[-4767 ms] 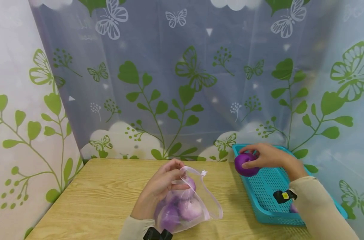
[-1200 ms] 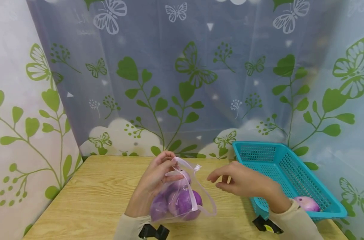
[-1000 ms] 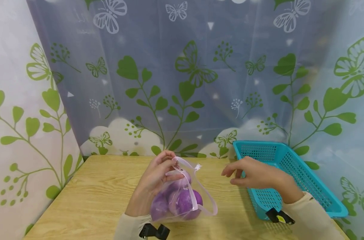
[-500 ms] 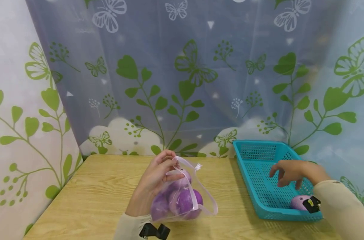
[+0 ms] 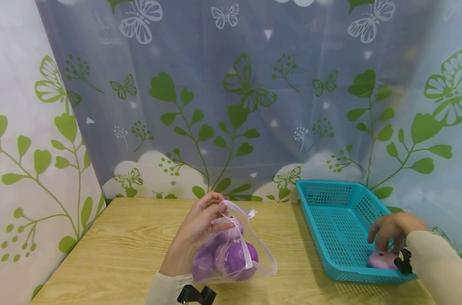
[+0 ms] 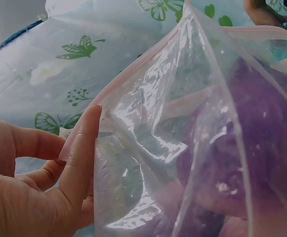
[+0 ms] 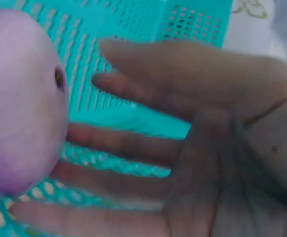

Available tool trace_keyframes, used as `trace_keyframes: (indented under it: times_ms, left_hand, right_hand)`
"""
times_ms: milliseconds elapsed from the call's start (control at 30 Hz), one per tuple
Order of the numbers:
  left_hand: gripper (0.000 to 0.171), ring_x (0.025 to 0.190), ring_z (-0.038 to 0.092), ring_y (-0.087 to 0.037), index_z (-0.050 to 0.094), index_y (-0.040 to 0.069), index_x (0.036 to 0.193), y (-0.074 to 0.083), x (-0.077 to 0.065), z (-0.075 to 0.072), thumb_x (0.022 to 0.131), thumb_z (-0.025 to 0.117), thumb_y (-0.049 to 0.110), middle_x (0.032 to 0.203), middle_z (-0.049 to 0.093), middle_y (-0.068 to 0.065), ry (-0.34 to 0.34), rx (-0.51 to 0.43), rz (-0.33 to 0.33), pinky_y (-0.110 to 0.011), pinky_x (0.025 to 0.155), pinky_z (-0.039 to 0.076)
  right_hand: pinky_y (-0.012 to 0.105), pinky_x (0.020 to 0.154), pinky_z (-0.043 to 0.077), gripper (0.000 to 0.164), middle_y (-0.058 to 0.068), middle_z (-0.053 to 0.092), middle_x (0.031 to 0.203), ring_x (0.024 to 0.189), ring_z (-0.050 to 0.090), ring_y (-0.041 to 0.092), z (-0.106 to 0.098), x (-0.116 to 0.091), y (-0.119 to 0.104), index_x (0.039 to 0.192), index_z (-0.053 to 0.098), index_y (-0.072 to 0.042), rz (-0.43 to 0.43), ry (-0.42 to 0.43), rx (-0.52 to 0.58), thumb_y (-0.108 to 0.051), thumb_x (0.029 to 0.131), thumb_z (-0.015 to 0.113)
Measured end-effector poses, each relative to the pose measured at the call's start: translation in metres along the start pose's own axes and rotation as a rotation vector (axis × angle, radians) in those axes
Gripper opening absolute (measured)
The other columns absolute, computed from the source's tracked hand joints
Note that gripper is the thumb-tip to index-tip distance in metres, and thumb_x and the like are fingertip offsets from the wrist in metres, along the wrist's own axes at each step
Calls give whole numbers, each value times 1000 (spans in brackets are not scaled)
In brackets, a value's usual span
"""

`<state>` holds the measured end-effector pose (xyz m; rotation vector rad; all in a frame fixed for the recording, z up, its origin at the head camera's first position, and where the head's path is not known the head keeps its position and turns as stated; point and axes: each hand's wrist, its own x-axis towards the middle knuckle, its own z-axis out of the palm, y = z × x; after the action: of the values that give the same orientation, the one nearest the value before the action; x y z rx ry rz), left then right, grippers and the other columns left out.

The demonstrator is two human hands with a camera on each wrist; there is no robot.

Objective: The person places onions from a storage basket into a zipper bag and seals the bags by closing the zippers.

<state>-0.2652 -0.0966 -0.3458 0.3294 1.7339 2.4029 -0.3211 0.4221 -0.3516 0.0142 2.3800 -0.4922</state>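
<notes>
My left hand pinches the pink-trimmed edge of a clear plastic bag between thumb and fingers. The bag's mouth gapes toward the right, and a white slider sits on its trim. Inside are several round purple fruits, some darker than others. Over at the right, my right hand reaches down into a turquoise basket. Its fingers are spread and nearly straight in the right wrist view, their tips right at a pale purple fruit with a dark dimple.
The basket has slotted, perforated walls and stands at the right of the wood-grain table. Behind is a grey-blue curtain with leaves and butterflies, and pale printed sheets hang at both sides.
The right hand carried a dark purple fruit from the basket to the bag, came away without it, then moved right and down to the pale fruit. The left hand kept its hold on the bag.
</notes>
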Motion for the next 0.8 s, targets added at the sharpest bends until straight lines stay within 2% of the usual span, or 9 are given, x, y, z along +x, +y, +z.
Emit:
trace_keyframes:
  times_ms: [100, 200, 300, 433, 567, 800]
  left_hand:
    - [12, 84, 60, -15, 56, 14, 98, 0, 0, 0, 105, 53, 4, 92, 54, -1, -2, 4, 4, -31, 71, 68]
    - [10, 83, 60, -15, 56, 13, 100, 0, 1, -1, 105, 54, 4, 92, 54, -1, 0, 2, 0, -31, 72, 68]
    - [2, 84, 60, -16, 54, 7, 105, -1, 1, -2, 105, 54, 5, 92, 54, -1, 2, 1, -5, -31, 72, 69]
    - [9, 84, 60, -15, 51, 0, 112, 0, 1, -3, 105, 53, 4, 92, 54, -1, 3, 0, -7, -31, 72, 69]
    - [10, 82, 61, -14, 51, 0, 113, -1, 1, -3, 104, 54, 4, 92, 55, -1, 3, -6, -3, -30, 71, 68]
    - [8, 84, 61, -16, 52, 1, 112, -1, 1, -3, 104, 54, 4, 91, 55, -1, 8, -4, 3, -31, 72, 69]
  right_hand:
    - [40, 74, 66, 45, 19, 63, 121, 100, 70, 29, 0, 7, -1, 138, 56, -2, -44, -61, 141, -7, 94, 66]
    - [47, 77, 68, 48, 20, 64, 123, 107, 68, 33, 1, 12, -10, 141, 52, -1, -93, -84, 205, -3, 94, 64]
    - [51, 83, 67, 49, 23, 63, 128, 112, 67, 34, 4, 14, -24, 140, 53, 0, -136, -84, 192, -2, 93, 67]
    - [50, 86, 67, 47, 22, 65, 125, 108, 69, 32, 9, 18, -38, 136, 56, 0, -153, -85, 166, -2, 92, 71]
    - [48, 84, 67, 43, 18, 68, 112, 101, 71, 30, 19, 21, -51, 131, 60, -2, -137, -92, 139, -1, 90, 73]
    - [47, 77, 69, 42, 17, 66, 107, 88, 74, 32, 28, 22, -75, 127, 65, -10, -119, -131, 57, -4, 87, 77]
